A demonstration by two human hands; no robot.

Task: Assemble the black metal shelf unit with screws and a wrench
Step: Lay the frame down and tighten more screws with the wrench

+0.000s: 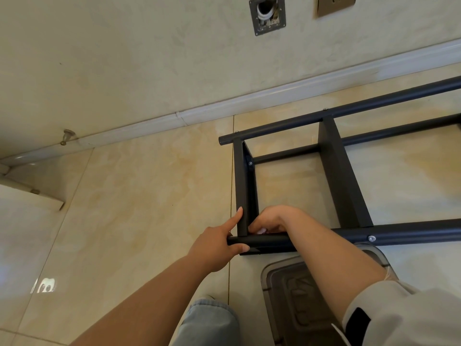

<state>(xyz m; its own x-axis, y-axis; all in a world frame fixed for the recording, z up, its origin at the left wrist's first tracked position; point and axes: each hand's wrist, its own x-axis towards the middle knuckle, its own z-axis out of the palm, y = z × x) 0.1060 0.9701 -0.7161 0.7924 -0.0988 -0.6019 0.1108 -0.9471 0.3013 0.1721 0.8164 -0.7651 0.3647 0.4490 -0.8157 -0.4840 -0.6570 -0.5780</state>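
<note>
right hand (270,219) fingers curled behind panel, shelf frame (344,176) cropped right

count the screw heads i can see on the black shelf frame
5: two on the far pole, two close together inside the end panel, one on the near pole. The hands may hide more.

No text, label, brand or number can be read anywhere.

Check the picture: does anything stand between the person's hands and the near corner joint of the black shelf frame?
Nothing visible does. The left hand grips the near tube end, and the right hand is curled at the joint itself.
</note>
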